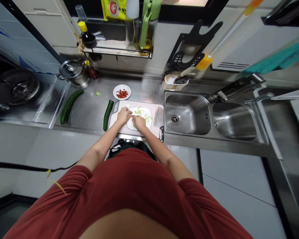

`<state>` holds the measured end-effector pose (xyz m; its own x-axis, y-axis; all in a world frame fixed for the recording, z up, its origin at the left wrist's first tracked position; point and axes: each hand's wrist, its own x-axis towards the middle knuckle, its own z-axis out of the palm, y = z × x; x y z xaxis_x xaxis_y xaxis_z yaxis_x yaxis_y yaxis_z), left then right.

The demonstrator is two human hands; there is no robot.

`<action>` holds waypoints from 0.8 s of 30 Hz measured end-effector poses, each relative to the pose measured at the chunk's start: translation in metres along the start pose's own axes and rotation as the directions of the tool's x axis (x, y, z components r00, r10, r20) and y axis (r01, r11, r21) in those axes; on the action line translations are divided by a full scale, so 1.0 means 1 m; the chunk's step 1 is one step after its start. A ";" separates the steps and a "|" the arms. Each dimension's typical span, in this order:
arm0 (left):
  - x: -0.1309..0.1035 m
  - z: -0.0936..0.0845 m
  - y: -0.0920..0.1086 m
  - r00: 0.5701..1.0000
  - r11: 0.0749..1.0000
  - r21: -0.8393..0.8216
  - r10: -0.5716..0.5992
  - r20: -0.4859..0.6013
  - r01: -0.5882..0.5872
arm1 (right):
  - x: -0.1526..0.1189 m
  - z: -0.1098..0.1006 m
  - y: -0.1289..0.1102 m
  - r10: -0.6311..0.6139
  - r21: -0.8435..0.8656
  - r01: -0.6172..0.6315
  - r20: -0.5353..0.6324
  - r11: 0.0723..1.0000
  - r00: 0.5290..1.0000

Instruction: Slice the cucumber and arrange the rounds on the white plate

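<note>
A white plate (142,125) with pale green cucumber slices (148,118) arranged on it stands on a light cutting board (122,132). Over the plate's left part, my left hand (124,115) and my right hand (139,122) nearly meet, fingertips pinched together. Whatever they hold is too small to make out, perhaps a slice. At the board's right side lies a knife with a broad blade (158,116) and dark-edged handle. Left of the board rests a cut cucumber (108,115). Behind it, a small white dish (122,87) holds chopped red pieces.
A whole cucumber (70,107) and a cucumber end piece (98,93) lie on the steel counter (89,113). A lidded pot (74,73) stands back left, near the stove (15,87). Two sinks (188,114) are at right; a bottle rack (119,51) hangs behind.
</note>
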<state>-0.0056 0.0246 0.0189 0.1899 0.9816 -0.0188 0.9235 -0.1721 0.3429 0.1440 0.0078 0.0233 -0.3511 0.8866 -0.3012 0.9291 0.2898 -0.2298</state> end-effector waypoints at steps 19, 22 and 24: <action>0.000 -0.006 0.006 0.998 0.999 0.011 -0.034 0.047 0.034 | -0.003 -0.002 -0.002 0.031 0.046 -0.032 0.012 0.998 0.999; 0.000 -0.006 0.006 0.998 0.999 0.015 -0.030 0.051 0.029 | -0.002 0.001 -0.002 0.028 0.049 -0.028 0.001 0.998 1.000; 0.001 -0.006 0.005 0.998 0.999 0.017 -0.029 0.054 0.028 | -0.001 0.002 -0.002 0.024 0.048 -0.023 -0.013 0.999 1.000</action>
<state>-0.0026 0.0246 0.0262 0.1807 0.9803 -0.0794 0.9341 -0.1458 0.3259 0.1422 0.0052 0.0220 -0.3276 0.8977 -0.2946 0.9301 0.2517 -0.2674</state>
